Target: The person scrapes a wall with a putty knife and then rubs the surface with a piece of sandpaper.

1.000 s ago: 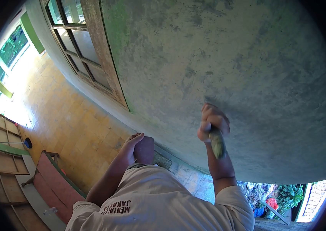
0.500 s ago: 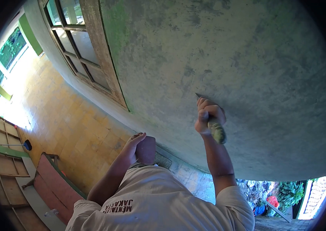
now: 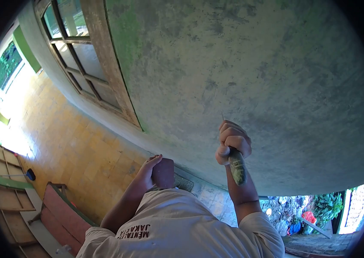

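Observation:
My right hand (image 3: 233, 141) is closed around the worn, green-stained handle of a putty knife (image 3: 237, 168). Beyond the knuckles a thin sliver of its blade shows, seen nearly edge-on and right at the patchy grey-green wall (image 3: 276, 86). Low in front of my body, my left hand (image 3: 150, 168) grips a flat reddish-brown rectangular piece (image 3: 164, 173) by its left side, thumb along the top edge. Its far face and most of the fingers behind it are hidden.
A wooden-framed window (image 3: 79, 56) is set in the wall at upper left. Yellow tiled floor (image 3: 83, 146) runs below it. A pink bench (image 3: 63, 219) stands at lower left, near a broom head (image 3: 30, 174). Plants and a red bag (image 3: 308, 217) lie at lower right.
My right hand has moved slightly down along the wall, and the knife has turned so its blade appears thinner and its handle hangs lower. My left hand keeps its grip.

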Available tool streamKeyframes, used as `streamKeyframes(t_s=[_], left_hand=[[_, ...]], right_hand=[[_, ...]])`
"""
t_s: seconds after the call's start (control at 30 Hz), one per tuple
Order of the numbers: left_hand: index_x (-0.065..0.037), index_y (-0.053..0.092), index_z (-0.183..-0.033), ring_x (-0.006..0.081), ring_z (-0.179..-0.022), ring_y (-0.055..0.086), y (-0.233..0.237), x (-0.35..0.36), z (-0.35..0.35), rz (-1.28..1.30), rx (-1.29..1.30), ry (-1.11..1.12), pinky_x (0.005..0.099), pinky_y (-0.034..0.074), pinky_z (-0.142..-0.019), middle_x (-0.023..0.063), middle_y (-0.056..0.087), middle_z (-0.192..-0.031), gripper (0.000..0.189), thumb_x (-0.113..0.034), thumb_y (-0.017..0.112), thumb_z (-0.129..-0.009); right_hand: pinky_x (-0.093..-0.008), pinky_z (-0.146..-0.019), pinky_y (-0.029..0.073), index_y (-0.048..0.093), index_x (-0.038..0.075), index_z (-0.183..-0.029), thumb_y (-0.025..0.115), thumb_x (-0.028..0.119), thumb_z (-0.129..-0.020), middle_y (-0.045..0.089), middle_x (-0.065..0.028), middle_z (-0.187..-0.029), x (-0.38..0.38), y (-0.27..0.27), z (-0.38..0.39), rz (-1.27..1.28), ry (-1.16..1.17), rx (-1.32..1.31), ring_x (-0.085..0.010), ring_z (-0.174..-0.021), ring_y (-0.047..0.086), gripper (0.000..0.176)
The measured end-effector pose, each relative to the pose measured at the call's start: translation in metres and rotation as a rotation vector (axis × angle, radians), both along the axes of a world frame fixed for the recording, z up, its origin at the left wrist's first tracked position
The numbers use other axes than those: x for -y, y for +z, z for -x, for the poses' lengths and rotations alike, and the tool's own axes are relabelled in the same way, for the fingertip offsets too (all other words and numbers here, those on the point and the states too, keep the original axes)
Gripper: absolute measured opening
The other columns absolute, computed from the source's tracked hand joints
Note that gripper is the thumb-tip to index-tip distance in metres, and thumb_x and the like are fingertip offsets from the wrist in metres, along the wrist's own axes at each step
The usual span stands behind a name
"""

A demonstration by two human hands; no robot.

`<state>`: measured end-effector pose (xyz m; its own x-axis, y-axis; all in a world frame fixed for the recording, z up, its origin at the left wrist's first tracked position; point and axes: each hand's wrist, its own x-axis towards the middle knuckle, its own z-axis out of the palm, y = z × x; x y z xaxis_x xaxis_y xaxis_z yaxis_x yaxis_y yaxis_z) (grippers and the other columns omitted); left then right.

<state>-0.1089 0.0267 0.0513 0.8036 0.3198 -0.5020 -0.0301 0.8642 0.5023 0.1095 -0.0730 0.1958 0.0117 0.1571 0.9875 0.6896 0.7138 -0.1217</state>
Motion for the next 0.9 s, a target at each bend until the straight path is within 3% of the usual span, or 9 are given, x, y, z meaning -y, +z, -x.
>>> streamKeyframes(t_s=[0.3, 0.37, 0.43, 0.5, 0.53, 0.57, 0.63, 0.77, 0.9], left_hand=[[-0.011, 0.055, -0.093, 0.0161, -0.07, 0.062, 0.006, -0.05, -0.041, -0.054, 0.079, -0.179, 0.0322, 0.052, -0.062, 0.0031, 0.059, -0.079, 0.024, -0.032, 0.066, -0.086], [-0.011, 0.056, -0.095, 0.0164, -0.07, 0.062, 0.012, -0.058, -0.042, -0.017, 0.098, -0.197, 0.0321, 0.052, -0.061, 0.0043, 0.061, -0.08, 0.024, -0.032, 0.064, -0.087], [-0.01, 0.056, -0.095, 0.0167, -0.07, 0.063, -0.002, -0.073, -0.042, -0.02, 0.121, -0.256, 0.0323, 0.052, -0.061, 0.0048, 0.061, -0.081, 0.024, -0.031, 0.063, -0.088], [-0.01, 0.056, -0.096, 0.017, -0.071, 0.063, -0.01, -0.084, -0.041, -0.02, 0.147, -0.314, 0.0325, 0.052, -0.062, 0.0054, 0.061, -0.081, 0.024, -0.031, 0.062, -0.088], [-0.01, 0.056, -0.096, 0.0173, -0.071, 0.063, -0.011, -0.088, -0.041, -0.008, 0.119, -0.318, 0.0328, 0.052, -0.062, 0.0054, 0.061, -0.081, 0.023, -0.031, 0.062, -0.089], [-0.01, 0.056, -0.096, 0.0176, -0.072, 0.063, -0.011, -0.091, -0.042, 0.005, 0.09, -0.322, 0.0332, 0.052, -0.062, 0.0055, 0.061, -0.081, 0.023, -0.031, 0.061, -0.089], [-0.01, 0.056, -0.096, 0.0178, -0.071, 0.063, -0.02, -0.096, -0.049, 0.004, 0.072, -0.363, 0.0334, 0.052, -0.062, 0.0055, 0.061, -0.081, 0.023, -0.031, 0.062, -0.089], [-0.011, 0.054, -0.095, 0.0174, -0.073, 0.062, -0.016, -0.091, -0.068, -0.023, 0.056, -0.47, 0.0335, 0.051, -0.062, 0.0052, 0.06, -0.083, 0.023, -0.032, 0.063, -0.089], [-0.011, 0.053, -0.095, 0.0164, -0.075, 0.061, -0.011, -0.086, -0.087, -0.031, 0.103, -0.628, 0.0334, 0.051, -0.061, 0.0044, 0.059, -0.084, 0.024, -0.033, 0.062, -0.09]], right_hand=[[-0.0249, -0.041, 0.025, 0.041, 0.006, -0.076, 0.063, 0.044, -0.088, 0.042, -0.0014, -0.059, -0.006, -0.019, -0.012, 0.186, -0.102, -0.033, -0.0091, -0.044, 0.034, 0.046], [-0.0254, -0.049, 0.032, 0.046, 0.005, -0.085, 0.078, 0.058, -0.067, 0.046, -0.0021, -0.065, 0.005, -0.036, 0.007, 0.417, -0.024, -0.54, -0.0111, -0.054, 0.043, 0.065], [-0.0276, -0.053, 0.034, 0.044, 0.003, -0.091, 0.076, 0.058, -0.07, 0.047, -0.003, -0.069, 0.014, -0.068, 0.016, 0.425, -0.014, -0.654, -0.0114, -0.061, 0.045, 0.067], [-0.0227, -0.047, 0.028, 0.041, 0.004, -0.089, 0.062, 0.041, -0.089, 0.043, -0.002, -0.077, 0.029, -0.089, 0.021, 0.775, -0.237, -0.658, -0.0097, -0.06, 0.042, 0.042], [-0.0266, -0.054, 0.037, 0.045, 0.002, -0.092, 0.065, 0.032, -0.088, 0.045, -0.0028, -0.077, 0.037, -0.092, 0.023, 0.976, -0.314, -0.693, -0.0129, -0.066, 0.047, 0.036], [-0.0266, -0.054, 0.037, 0.045, 0.002, -0.092, 0.065, 0.032, -0.088, 0.045, -0.0028, -0.077, 0.042, -0.093, 0.023, 0.96, -0.335, -0.71, -0.0129, -0.066, 0.047, 0.036], [-0.0311, -0.064, 0.044, 0.051, 0.002, -0.094, 0.068, 0.021, -0.084, 0.051, -0.0036, -0.079, 0.049, -0.084, 0.032, 1.183, -0.558, -0.49, -0.0165, -0.069, 0.052, 0.028], [-0.0331, -0.066, 0.047, 0.055, 0.003, -0.095, 0.07, 0.012, -0.079, 0.055, -0.0061, -0.083, 0.056, -0.048, 0.048, 1.2, -0.694, -0.498, -0.0188, -0.074, 0.057, 0.024], [-0.0323, -0.07, 0.049, 0.052, 0.004, -0.1, 0.07, 0.002, -0.074, 0.059, -0.0107, -0.094, 0.084, -0.018, 0.061, 1.086, -0.618, -0.633, -0.0207, -0.081, 0.063, 0.032]])
